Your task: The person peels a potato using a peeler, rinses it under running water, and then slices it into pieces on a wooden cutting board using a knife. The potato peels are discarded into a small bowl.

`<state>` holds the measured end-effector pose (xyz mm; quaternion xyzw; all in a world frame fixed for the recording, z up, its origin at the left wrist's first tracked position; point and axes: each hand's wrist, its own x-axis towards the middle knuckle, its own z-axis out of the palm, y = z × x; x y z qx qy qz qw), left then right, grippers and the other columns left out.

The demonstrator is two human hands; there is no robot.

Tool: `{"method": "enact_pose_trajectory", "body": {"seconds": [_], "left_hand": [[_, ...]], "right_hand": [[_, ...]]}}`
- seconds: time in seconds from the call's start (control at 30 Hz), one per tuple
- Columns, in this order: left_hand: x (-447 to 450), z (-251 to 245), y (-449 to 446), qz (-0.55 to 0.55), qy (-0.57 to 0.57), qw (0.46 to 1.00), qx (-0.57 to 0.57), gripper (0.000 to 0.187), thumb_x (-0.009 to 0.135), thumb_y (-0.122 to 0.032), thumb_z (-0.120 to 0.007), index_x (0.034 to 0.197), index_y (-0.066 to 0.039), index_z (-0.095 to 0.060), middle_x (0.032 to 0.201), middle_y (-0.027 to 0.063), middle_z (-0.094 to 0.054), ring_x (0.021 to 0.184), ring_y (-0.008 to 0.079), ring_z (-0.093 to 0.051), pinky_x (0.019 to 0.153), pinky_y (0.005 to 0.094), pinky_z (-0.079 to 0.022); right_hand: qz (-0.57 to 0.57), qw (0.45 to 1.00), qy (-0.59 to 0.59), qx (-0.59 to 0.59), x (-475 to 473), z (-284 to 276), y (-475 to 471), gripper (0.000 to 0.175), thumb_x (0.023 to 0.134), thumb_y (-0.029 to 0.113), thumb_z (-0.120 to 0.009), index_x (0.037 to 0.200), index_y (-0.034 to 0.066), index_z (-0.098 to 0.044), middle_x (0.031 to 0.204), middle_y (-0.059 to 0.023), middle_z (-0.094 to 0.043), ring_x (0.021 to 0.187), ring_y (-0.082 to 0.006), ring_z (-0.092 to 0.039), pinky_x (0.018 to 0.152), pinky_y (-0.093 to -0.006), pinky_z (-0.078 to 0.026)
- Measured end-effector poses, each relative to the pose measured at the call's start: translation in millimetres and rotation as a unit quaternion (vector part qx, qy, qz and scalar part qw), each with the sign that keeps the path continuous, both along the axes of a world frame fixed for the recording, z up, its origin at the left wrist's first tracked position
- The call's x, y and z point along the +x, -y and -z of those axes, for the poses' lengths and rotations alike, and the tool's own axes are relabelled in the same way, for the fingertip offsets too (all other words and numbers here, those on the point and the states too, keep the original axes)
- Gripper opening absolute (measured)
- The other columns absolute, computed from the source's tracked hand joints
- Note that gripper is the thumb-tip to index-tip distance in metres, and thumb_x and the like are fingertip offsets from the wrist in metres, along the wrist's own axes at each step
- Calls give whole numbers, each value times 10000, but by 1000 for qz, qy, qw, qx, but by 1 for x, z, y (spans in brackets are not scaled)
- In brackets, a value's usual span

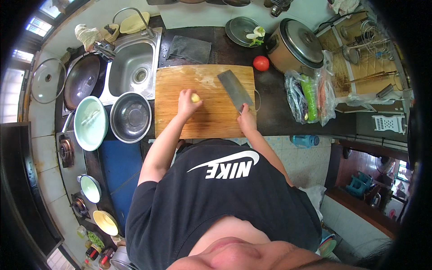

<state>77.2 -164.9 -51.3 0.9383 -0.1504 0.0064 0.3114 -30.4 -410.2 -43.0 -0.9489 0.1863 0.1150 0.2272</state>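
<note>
A wooden cutting board [206, 118] lies on the dark counter before me. Over its left half, my left hand [188, 104] holds a small pale yellow piece of food [195, 98], which I cannot name for sure. My right hand [246, 118] is closed on the handle of a cleaver [234, 88] near the board's right edge. The cleaver's broad blade lies flat or nearly so above the wood, pointing away and to the left. Beyond the board's top right corner sits a red tomato [261, 63]. A grey cloth [189, 49] is spread just behind the board.
Left of the board are a steel sink [130, 72], a metal basin [131, 117] and a pale green basin [90, 123]. Behind it, metal plates [241, 29] hold a pale vegetable piece. At right stand a lidded cooker [297, 44] and bagged vegetables [309, 98].
</note>
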Motion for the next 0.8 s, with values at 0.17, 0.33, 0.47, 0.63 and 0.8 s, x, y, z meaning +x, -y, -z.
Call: {"method": "enact_pose_trajectory", "body": {"seconds": [0.17, 0.33, 0.47, 0.63, 0.8], "left_hand": [[-33, -20, -8, -145, -454, 532, -699, 490, 864, -526, -464, 1121, -112, -512, 1041, 144, -552, 833, 260, -574, 652, 288, -500], [-48, -40, -24, -59, -491, 406, -768, 690, 846, -667, -324, 1135, -68, -509, 1056, 180, -571, 739, 238, -570, 571, 254, -483], [-52, -34, -32, -39, -487, 404, -773, 734, 839, -692, -305, 1119, -46, -514, 1025, 181, -586, 703, 220, -566, 571, 248, -463], [-58, -10, -8, -217, -253, 835, -438, 491, 853, -420, -565, 1121, -28, -440, 1026, 137, -533, 900, 245, -556, 763, 340, -476], [-74, 10, 22, -70, 79, 989, -104, 695, 632, -128, -775, 1193, -64, -370, 1199, 230, -368, 1140, 398, -378, 959, 444, -362]], "right_hand": [[7, 986, 55, 160, -1, -16, 19, 335, 820, 125, -537, 1115, 21, -419, 822, -184, -587, 788, -333, -611, 651, -398, -495], [120, 766, -76, 628, -3, -47, 23, 265, 933, 327, -485, 782, 117, -427, 561, 41, -391, 404, -28, -352, 359, -196, -309], [100, 792, -105, 593, 5, -57, 19, 255, 912, 317, -522, 794, 107, -438, 576, 30, -416, 423, -49, -381, 372, -218, -324], [-119, 969, 140, 165, 15, -35, 9, 241, 897, 256, -495, 854, 24, -544, 652, -166, -598, 519, -313, -573, 484, -407, -456], [-147, 988, 30, 33, 13, -27, 2, 268, 904, 261, -440, 932, 32, -578, 776, -229, -618, 755, -402, -604, 660, -498, -474]]}}
